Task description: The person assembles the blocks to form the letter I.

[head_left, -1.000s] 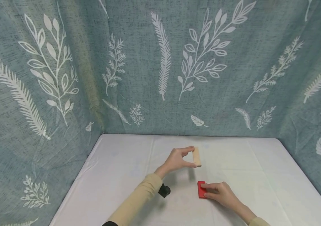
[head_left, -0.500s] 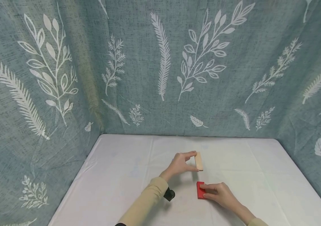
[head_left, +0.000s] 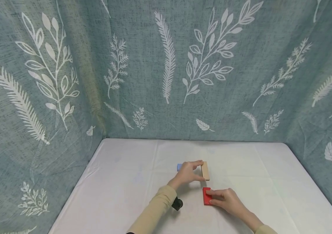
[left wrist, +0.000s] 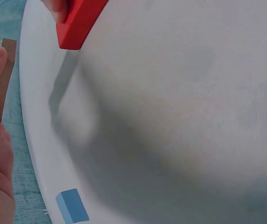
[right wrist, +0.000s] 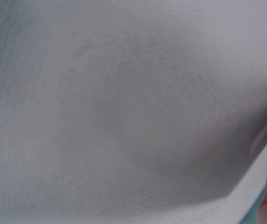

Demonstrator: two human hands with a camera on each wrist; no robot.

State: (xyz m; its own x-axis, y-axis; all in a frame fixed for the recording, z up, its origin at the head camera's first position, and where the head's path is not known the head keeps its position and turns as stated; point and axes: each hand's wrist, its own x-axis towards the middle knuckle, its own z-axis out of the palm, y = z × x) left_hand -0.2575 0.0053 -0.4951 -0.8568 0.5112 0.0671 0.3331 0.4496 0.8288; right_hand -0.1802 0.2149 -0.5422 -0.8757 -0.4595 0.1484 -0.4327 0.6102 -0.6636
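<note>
My left hand (head_left: 185,174) pinches a plain wooden block (head_left: 205,171) by its two ends, between thumb and fingers. In the left wrist view the same wooden block (left wrist: 3,84) is seen side-on at the left edge. Closer to me, my right hand (head_left: 228,201) grips a red block (head_left: 206,196) by its right side; this block is long and flat-faced. A small blue block (head_left: 179,167) lies on the table just behind my left hand, which partly covers it. It shows whole, or nearly so, in the left wrist view (left wrist: 73,206). The right wrist view catches only a sliver of the red block.
A white cloth covers the table (head_left: 125,182), whose far edge meets a blue-green curtain (head_left: 154,81) with white leaf prints. The curtain also hangs along the left and right sides. A black wrist camera (head_left: 177,204) is strapped under my left wrist.
My left hand has brought the wooden block nearer to me and slightly right, towards the red block. The blue block has come into view behind that hand. My right hand stays nearly still.
</note>
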